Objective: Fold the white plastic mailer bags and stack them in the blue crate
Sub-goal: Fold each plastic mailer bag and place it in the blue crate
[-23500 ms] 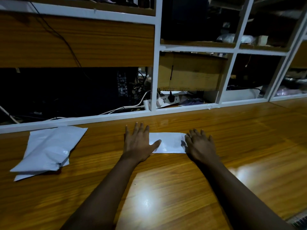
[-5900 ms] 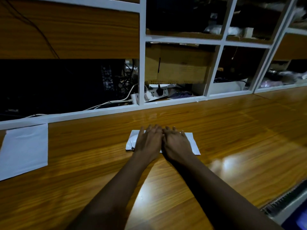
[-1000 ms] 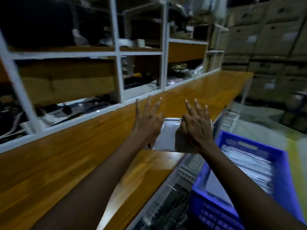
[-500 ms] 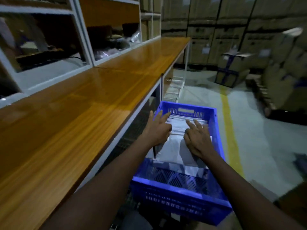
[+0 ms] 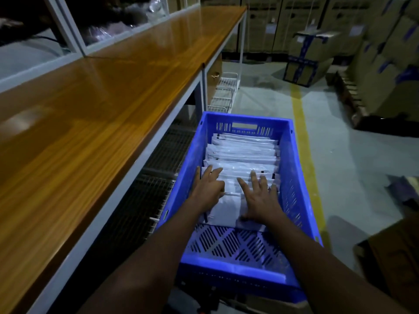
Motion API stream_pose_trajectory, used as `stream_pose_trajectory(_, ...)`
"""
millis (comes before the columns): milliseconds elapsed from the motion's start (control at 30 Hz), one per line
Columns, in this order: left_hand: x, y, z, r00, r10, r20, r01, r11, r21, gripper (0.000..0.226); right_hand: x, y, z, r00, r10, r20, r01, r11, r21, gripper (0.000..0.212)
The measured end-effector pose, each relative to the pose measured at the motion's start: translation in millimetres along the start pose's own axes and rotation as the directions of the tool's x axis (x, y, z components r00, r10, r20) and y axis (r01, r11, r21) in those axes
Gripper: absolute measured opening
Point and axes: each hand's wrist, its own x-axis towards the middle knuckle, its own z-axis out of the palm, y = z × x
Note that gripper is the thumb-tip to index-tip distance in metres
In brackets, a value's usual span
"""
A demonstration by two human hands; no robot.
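Observation:
A blue crate (image 5: pixel 297 168) stands on the floor to the right of the wooden bench. Inside it a row of several folded white mailer bags (image 5: pixel 243 152) fills the far part. The newest folded bag (image 5: pixel 226 209) lies at the near end of that row. My left hand (image 5: pixel 207 188) rests on its left side with fingers spread. My right hand (image 5: pixel 260 198) presses flat on its right side, fingers straight. The near part of the crate floor shows bare perforated plastic.
The long wooden bench (image 5: pixel 90 105) runs along the left, with a wire rack (image 5: pixel 145 200) under it. A yellow floor line (image 5: pixel 303 137) passes right of the crate. Stacked cardboard boxes (image 5: pixel 385 64) stand at the back and right.
Both hands have carried the folded bag from the bench down into the crate and now press it against the row; the fingers have spread wider.

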Motion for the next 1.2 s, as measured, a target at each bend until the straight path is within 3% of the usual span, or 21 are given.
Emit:
stream_pose_trajectory(100, 6.3, -6.1, -2.7, 0.996, 0.088, -0.004, -0.088, 0.995, 0.048, 0.032, 5.5, 1.0, 2.3, 0.996, 0.025, -0.086, -0.026, 1.0, -0.009, 0.113)
stream_pose_trajectory(233, 10.7, -12.6, 12.5, 0.973, 0.147, 0.175, -0.188, 0.952, 0.242, 0.128, 9.9, 4.1, 9.0, 0.993, 0.092, -0.069, -0.089, 0.995, 0.045, 0.117)
stream_pose_trajectory(300, 11.9, -12.8, 20.2, 0.971, 0.134, 0.2, -0.198, 0.917, 0.346, 0.143, 10.7, 5.3, 9.3, 0.994, 0.112, -0.021, -0.111, 0.994, 0.023, 0.13)
stream_pose_trajectory(533, 16.0, -9.5, 9.6, 0.996, -0.035, 0.079, -0.007, 0.879, 0.477, 0.135, 13.5, 7.1, 6.2, 0.979, 0.184, -0.088, -0.181, 0.982, 0.049, 0.122)
stream_pose_trajectory(700, 6.9, -1.8, 4.5, 0.996, -0.047, 0.081, 0.001, 0.869, 0.495, 0.133, 12.0, 4.9, -4.2, 0.987, 0.155, -0.04, -0.155, 0.988, 0.004, 0.126)
stream_pose_trajectory(833, -5.7, 7.4, -18.8, 0.999, -0.03, 0.021, 0.016, 0.868, 0.496, 0.126, 2.8, 1.1, -17.8, 0.99, 0.139, -0.029, -0.138, 0.99, 0.035, 0.118)
stream_pose_trajectory(1067, -47.5, -1.1, -114.7, 0.982, -0.007, -0.189, 0.103, 0.857, 0.504, 0.11, -19.2, -30.4, -95.0, 0.932, 0.067, -0.356, -0.015, 0.989, 0.146, 0.079)
stream_pose_trajectory(1200, -101.0, -24.0, -176.7, 0.94, -0.05, -0.338, 0.218, 0.849, 0.481, 0.095, -37.8, -70.2, -159.7, 0.81, 0.041, -0.585, 0.092, 0.976, 0.196, 0.06)
